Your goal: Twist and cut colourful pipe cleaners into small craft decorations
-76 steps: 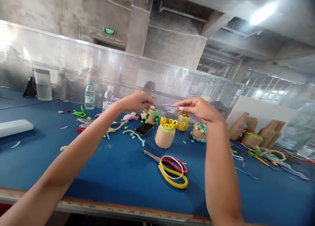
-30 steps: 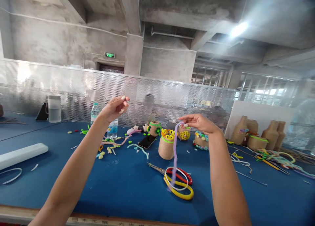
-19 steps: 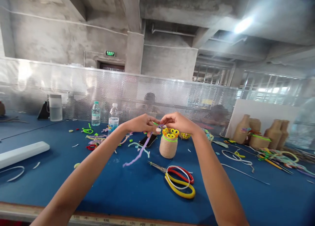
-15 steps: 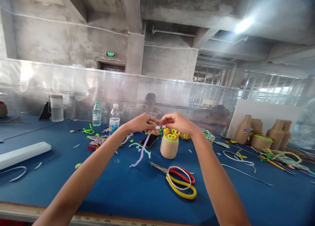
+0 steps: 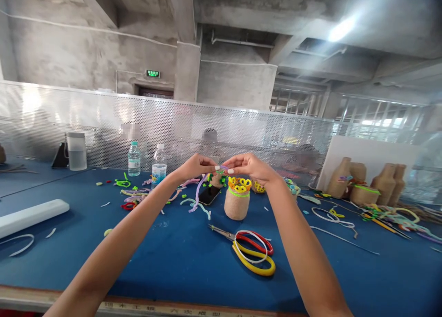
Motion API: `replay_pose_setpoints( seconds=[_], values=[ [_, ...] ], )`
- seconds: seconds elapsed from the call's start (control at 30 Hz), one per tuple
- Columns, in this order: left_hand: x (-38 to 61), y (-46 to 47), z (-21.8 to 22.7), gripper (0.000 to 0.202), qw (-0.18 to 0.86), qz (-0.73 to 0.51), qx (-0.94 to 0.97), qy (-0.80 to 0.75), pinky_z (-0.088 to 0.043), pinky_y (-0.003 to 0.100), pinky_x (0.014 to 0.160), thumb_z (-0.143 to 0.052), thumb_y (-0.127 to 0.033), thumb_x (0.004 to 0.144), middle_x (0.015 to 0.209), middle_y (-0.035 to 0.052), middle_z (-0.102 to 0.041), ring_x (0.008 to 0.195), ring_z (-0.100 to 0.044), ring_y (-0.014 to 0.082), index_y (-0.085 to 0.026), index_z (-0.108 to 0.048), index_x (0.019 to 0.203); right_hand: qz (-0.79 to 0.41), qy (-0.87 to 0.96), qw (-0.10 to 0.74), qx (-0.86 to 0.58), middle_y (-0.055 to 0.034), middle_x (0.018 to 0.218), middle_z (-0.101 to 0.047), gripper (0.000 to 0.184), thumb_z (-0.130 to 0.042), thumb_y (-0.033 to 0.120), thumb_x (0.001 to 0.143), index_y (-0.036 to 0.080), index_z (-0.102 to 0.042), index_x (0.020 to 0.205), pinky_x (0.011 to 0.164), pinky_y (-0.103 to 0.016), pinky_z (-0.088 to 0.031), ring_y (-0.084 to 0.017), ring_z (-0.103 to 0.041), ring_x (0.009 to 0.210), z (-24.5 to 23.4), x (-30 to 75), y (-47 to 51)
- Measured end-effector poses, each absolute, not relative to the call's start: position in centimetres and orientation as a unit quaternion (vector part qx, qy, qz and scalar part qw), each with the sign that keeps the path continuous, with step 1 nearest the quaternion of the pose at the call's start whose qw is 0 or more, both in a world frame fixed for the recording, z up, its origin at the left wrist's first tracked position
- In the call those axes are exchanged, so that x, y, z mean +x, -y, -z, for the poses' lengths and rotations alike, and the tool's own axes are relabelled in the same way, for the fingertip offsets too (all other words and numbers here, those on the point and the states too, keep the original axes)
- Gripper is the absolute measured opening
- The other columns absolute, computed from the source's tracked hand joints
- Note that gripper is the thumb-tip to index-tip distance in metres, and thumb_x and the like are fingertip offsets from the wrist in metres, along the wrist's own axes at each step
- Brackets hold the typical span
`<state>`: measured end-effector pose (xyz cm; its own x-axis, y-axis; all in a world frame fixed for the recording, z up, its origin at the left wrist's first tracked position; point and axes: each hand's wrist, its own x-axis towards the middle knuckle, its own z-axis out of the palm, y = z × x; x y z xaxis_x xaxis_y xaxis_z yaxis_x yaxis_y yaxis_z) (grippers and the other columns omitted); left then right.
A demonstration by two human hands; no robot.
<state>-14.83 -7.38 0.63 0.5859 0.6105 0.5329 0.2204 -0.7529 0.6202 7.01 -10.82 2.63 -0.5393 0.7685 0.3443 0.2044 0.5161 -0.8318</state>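
We pinch the top of a purple pipe cleaner (image 5: 197, 195) with the fingertips of our left hand (image 5: 195, 167), raised above the table. The fingertips of our right hand (image 5: 250, 164) curve in to meet them at the same spot, almost touching, though we cannot tell whether that hand grips the pipe cleaner as well. Both hands are curled, not spread. The pipe cleaner hangs down from the left hand's fingertips, its lower end curving just above a black phone (image 5: 208, 195).

Directly below and just ahead of our right hand stands a twine-wrapped jar (image 5: 236, 206) topped with yellow loops. A smaller twine-wrapped jar (image 5: 217, 181) sits behind the pipe cleaner. Scissors (image 5: 238, 241) with red and yellow handles lie nearer us on the blue table (image 5: 69, 271), well below both hands, and white and colored pipe cleaner scraps are scattered to either side. Two water bottles (image 5: 147, 163) stand beyond our left hand.
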Motion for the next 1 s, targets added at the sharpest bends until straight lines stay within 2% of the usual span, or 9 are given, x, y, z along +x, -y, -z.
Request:
replay_pose_setpoints(
  seconds=[0.17,0.3,0.8,1.0],
  values=[
    [-14.7,7.7,-0.7,0.019,0.266,-0.387,0.849,-0.242,-0.044,0.021,0.059,-0.064,-0.030,0.072,0.071,0.0046,-0.069,0.063,-0.058,0.0099,-0.013,-0.070,0.077,-0.408,0.765,0.400,-0.298,-0.0040,0.079,-0.071,0.026,-0.078,0.028,0.064,0.019,-0.071,0.087,0.072,-0.027,-0.053,-0.014,-0.066,0.073,-2.7,6.9,11.0],
    [-14.6,8.1,-0.9,0.019,0.252,-0.405,0.838,-0.264,-0.038,0.020,0.052,-0.064,-0.029,0.071,0.067,0.0038,-0.068,0.056,-0.052,0.0082,-0.013,-0.072,0.075,-0.393,0.755,0.426,-0.308,-0.0034,0.071,-0.070,0.022,-0.079,0.028,0.063,0.018,-0.072,0.081,0.065,-0.026,-0.053,-0.013,-0.065,0.064,-2.9,6.7,11.3],
    [-14.5,8.7,-1.2,0.022,0.115,-0.402,0.863,-0.284,-0.031,0.020,0.048,-0.060,-0.031,0.074,0.059,0.0007,-0.063,0.051,-0.043,0.0068,-0.013,-0.073,0.077,-0.395,0.719,0.466,-0.332,-0.0039,0.071,-0.067,0.027,-0.082,0.031,0.052,0.017,-0.070,0.072,0.061,-0.026,-0.051,-0.013,-0.061,0.064,-2.5,6.0,10.7],
    [-14.6,8.6,-1.1,0.024,0.102,-0.397,0.863,-0.296,-0.031,0.020,0.048,-0.060,-0.032,0.074,0.059,0.0007,-0.063,0.052,-0.044,0.0072,-0.013,-0.073,0.079,-0.396,0.716,0.460,-0.346,-0.0030,0.068,-0.066,0.025,-0.081,0.028,0.054,0.017,-0.069,0.072,0.059,-0.026,-0.051,-0.012,-0.061,0.059,-2.2,6.2,10.3]
  ],
)
